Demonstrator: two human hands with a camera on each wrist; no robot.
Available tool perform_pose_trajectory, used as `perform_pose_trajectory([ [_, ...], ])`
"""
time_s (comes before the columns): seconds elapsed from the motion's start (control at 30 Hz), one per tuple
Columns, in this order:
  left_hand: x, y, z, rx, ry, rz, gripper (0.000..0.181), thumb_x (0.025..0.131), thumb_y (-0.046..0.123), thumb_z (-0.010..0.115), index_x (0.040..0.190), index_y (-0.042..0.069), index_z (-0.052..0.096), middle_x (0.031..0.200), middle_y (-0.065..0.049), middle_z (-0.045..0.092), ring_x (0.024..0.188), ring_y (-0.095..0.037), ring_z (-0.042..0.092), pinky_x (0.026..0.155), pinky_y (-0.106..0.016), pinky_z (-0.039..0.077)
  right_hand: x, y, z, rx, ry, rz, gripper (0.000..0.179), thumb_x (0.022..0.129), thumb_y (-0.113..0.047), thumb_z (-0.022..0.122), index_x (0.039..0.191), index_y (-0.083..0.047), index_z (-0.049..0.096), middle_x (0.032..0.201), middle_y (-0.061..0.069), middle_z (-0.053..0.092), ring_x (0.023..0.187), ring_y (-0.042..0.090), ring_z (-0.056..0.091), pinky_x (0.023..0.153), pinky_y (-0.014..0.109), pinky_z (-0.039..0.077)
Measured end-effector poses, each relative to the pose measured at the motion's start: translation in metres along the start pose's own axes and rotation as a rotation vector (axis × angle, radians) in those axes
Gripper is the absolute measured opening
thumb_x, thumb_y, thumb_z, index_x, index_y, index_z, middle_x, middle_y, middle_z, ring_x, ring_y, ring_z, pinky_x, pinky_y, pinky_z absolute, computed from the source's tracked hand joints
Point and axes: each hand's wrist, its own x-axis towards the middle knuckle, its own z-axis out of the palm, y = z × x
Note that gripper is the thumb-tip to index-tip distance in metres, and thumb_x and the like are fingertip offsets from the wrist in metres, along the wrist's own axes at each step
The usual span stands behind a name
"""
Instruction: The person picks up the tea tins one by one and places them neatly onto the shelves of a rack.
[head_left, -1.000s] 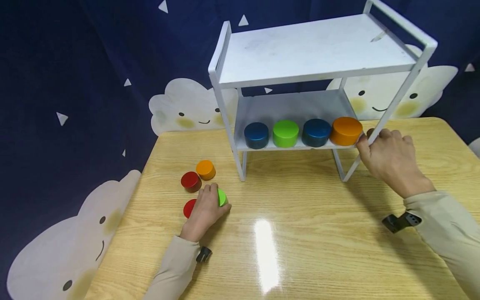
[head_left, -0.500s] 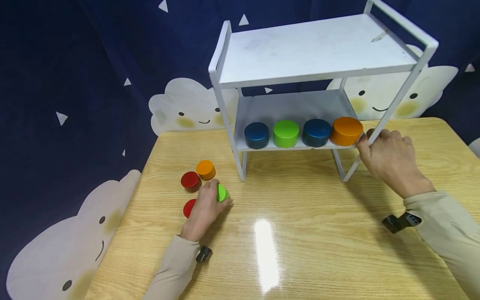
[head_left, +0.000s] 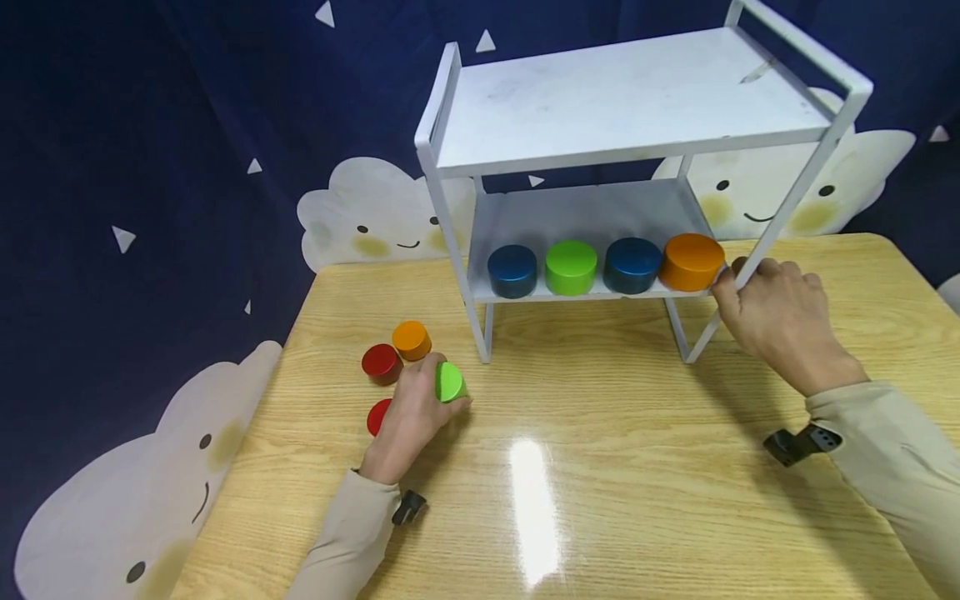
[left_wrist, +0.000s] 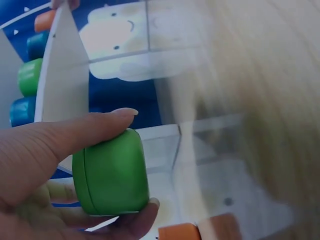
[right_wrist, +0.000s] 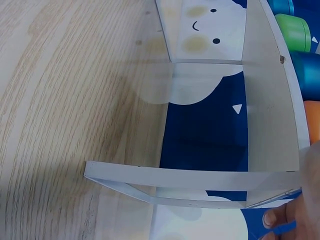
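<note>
My left hand grips a small green round tin over the left part of the table. In the left wrist view the tin sits between thumb and fingers, a lid seam showing near one end. My right hand holds the right post of a white two-tier rack at the lower shelf, thumb in front beside an orange tin. Along that shelf's front edge also stand a dark blue tin, a green tin and another blue tin.
Behind my left hand, a dark red tin and a small orange tin stand close together on the wooden table. Another red tin is partly covered by the hand. A navy curtain with clouds hangs behind.
My left hand has raised the green tin slightly and carried it a little to the right, away from the red tins. The right hand stays on the rack.
</note>
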Motion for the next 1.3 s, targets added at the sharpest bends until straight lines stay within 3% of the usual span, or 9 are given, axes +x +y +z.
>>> perform_pose_trajectory([
  [0.3, 0.002, 0.008, -0.007, -0.057, 0.057, 0.127, 0.047, 0.062, 0.007, 0.089, 0.099, -0.005, 0.061, 0.087, -0.013, 0.064, 0.078, -0.026, 0.058, 0.069, -0.036, 0.053, 0.001, 0.0, 0.0, 0.013, 0.01, -0.014, 0.052, 0.101, -0.038, 0.019, 0.073, -0.006, 0.049, 0.068, 0.018, 0.049, 0.064, 0.043, 0.046, 0.052, 0.048, 0.029],
  [0.7, 0.005, 0.037, -0.025, -0.075, 0.012, 0.068, 0.055, 0.064, 0.012, 0.088, 0.109, -0.002, 0.059, 0.097, -0.014, 0.065, 0.087, -0.03, 0.058, 0.077, -0.041, 0.052, 0.0, 0.001, -0.002, 0.021, 0.013, -0.007, 0.055, 0.101, -0.039, 0.019, 0.074, -0.004, 0.053, 0.069, 0.019, 0.049, 0.063, 0.045, 0.047, 0.05, 0.049, 0.031],
  [0.8, 0.005, 0.047, -0.03, -0.094, 0.006, 0.08, 0.056, 0.064, 0.013, 0.089, 0.109, -0.002, 0.059, 0.097, -0.013, 0.065, 0.087, -0.029, 0.059, 0.078, -0.041, 0.052, 0.001, 0.001, -0.001, 0.026, 0.009, -0.002, 0.054, 0.101, -0.038, 0.019, 0.073, -0.005, 0.052, 0.069, 0.019, 0.05, 0.064, 0.046, 0.047, 0.051, 0.05, 0.031],
  [1.03, 0.011, 0.069, -0.04, -0.11, 0.022, 0.19, 0.058, 0.062, 0.021, 0.091, 0.108, 0.001, 0.063, 0.097, -0.009, 0.069, 0.084, -0.027, 0.061, 0.075, -0.038, 0.052, 0.001, 0.003, -0.001, 0.017, 0.014, -0.005, 0.05, 0.1, -0.035, 0.021, 0.068, -0.007, 0.047, 0.062, 0.015, 0.047, 0.057, 0.04, 0.046, 0.047, 0.045, 0.029],
  [1.3, 0.018, 0.08, -0.047, -0.146, 0.076, 0.322, 0.052, 0.066, 0.02, 0.088, 0.109, 0.001, 0.065, 0.098, -0.008, 0.07, 0.085, -0.024, 0.064, 0.075, -0.034, 0.053, 0.0, 0.001, 0.0, 0.028, 0.022, -0.018, 0.05, 0.101, -0.034, 0.021, 0.066, -0.008, 0.044, 0.06, 0.012, 0.045, 0.052, 0.036, 0.044, 0.044, 0.042, 0.028],
])
